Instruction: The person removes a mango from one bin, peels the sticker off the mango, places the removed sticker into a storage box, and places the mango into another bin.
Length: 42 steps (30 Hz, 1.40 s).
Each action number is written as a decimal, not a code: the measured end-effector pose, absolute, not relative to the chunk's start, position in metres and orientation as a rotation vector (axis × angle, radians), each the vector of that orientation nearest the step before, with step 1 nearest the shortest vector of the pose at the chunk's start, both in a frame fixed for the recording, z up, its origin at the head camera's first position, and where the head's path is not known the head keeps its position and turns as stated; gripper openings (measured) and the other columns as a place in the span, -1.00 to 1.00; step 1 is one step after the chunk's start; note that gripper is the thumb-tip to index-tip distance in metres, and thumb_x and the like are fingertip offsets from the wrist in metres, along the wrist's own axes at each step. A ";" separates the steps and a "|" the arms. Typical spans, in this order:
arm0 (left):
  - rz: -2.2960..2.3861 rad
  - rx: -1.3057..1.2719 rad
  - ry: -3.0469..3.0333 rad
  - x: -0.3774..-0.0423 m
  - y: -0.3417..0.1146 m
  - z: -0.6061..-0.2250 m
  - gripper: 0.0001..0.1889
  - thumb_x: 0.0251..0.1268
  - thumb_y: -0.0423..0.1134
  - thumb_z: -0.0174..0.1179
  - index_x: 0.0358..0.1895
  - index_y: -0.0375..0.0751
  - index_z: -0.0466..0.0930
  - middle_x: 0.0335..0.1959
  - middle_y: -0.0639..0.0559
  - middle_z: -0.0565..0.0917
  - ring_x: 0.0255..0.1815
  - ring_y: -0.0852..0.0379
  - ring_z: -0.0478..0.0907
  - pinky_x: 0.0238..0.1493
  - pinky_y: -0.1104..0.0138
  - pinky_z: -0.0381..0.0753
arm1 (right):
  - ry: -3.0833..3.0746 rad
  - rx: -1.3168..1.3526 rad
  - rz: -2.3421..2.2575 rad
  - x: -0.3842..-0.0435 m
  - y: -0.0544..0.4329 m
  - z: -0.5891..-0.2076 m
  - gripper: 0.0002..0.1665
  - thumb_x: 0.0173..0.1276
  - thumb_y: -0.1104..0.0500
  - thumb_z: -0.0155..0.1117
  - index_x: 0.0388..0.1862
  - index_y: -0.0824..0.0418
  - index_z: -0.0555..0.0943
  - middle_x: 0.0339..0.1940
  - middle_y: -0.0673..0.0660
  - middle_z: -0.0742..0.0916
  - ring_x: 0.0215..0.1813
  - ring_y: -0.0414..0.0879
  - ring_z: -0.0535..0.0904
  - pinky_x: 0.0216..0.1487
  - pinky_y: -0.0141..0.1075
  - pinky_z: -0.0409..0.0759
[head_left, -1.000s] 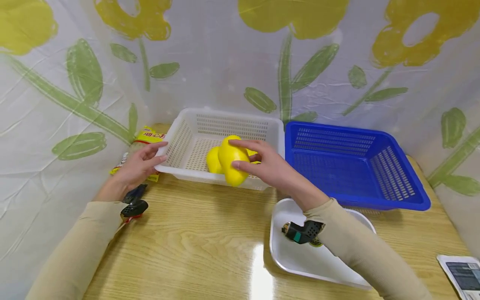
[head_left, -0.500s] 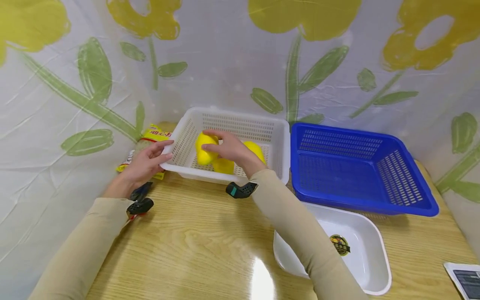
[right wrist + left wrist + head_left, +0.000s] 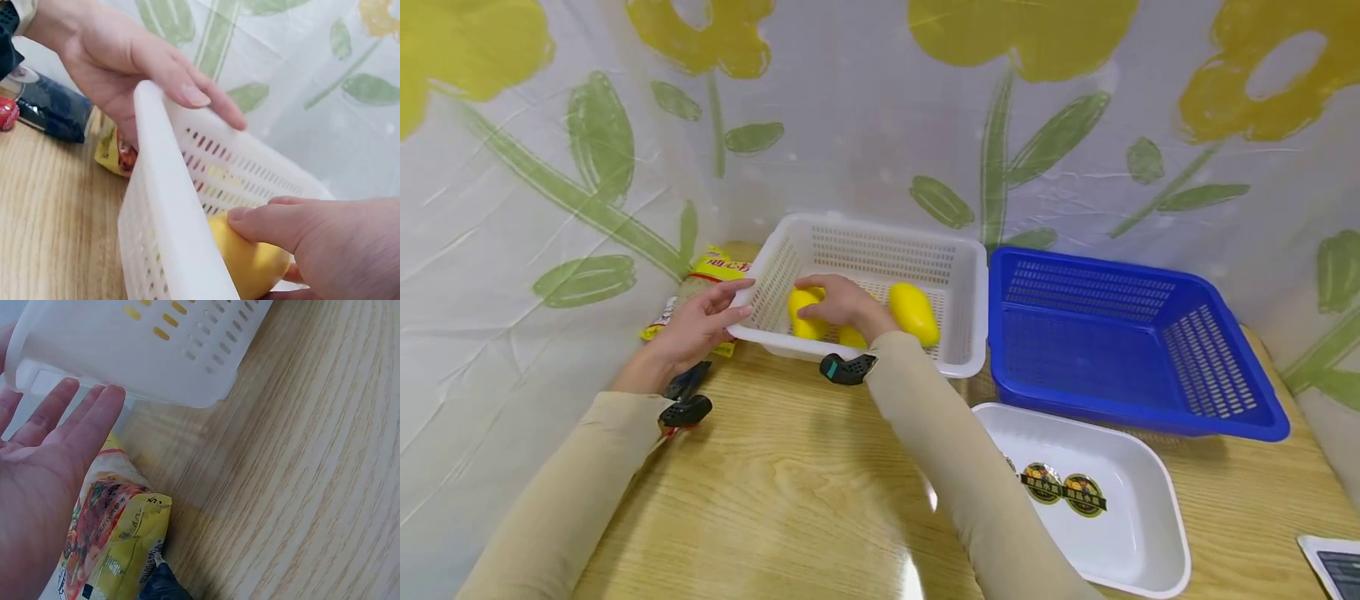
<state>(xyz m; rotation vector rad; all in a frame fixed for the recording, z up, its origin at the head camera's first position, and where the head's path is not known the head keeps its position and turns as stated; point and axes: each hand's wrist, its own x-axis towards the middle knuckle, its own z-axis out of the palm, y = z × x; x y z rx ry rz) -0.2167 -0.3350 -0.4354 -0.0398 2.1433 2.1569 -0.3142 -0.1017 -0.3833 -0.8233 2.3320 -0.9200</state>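
A white plastic basket (image 3: 790, 343) stands on the wooden table. My left hand (image 3: 707, 321) holds its left rim, thumb and index finger over the edge and the other fingers (image 3: 103, 419) outside under it. Inside the basket, my right hand (image 3: 838, 302) grips a yellow mango (image 3: 805, 315) near the left wall. In the right wrist view the thumb lies on top of this mango (image 3: 250, 259), and part of the fingers is hidden behind it. Another mango (image 3: 913, 313) lies right of the hand, and a third yellow one (image 3: 852, 337) shows partly beneath it.
A blue basket (image 3: 1075, 350) stands close to the right of the white one. In front of it lies a white tray (image 3: 1120, 542) with round stickers (image 3: 1063, 487). A yellow food packet (image 3: 718, 265) and dark packages (image 3: 53, 103) lie at the left. A flat packet (image 3: 1333, 562) lies far right.
My right hand has carried the mango left and lowered it into the white basket, uncovering more of the white tray. The left hand keeps its place at the rim; the view has shifted slightly.
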 end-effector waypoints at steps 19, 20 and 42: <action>2.140 -0.064 2.153 -0.216 -0.336 -0.433 -0.36 0.44 -0.23 0.15 0.51 -0.08 0.14 0.45 -0.19 0.18 0.23 0.01 0.31 -0.11 0.40 0.61 | 2.353 -0.773 -0.803 -0.324 -0.085 -0.391 -0.46 0.42 0.06 0.24 0.37 0.00 0.46 0.51 0.07 0.33 0.52 0.02 0.13 0.48 -0.07 0.11; 2.133 -0.065 2.157 -0.216 -0.336 -0.433 -0.36 0.44 -0.23 0.15 0.51 -0.08 0.14 0.46 -0.19 0.17 0.23 0.01 0.31 -0.10 0.40 0.61 | 2.347 -0.771 -0.813 -0.324 -0.085 -0.392 -0.46 0.42 0.06 0.25 0.37 0.01 0.46 0.51 0.07 0.32 0.52 0.02 0.12 0.48 -0.07 0.10; 2.131 -0.063 2.137 -0.215 -0.334 -0.429 -0.35 0.44 -0.24 0.14 0.52 -0.12 0.11 0.45 -0.21 0.16 0.17 0.05 0.36 -0.09 0.39 0.61 | 2.322 -0.866 -1.061 -0.310 -0.007 -0.336 -0.53 0.45 0.03 0.22 0.30 0.05 0.52 0.34 0.10 0.50 0.28 0.01 0.45 0.26 -0.14 0.45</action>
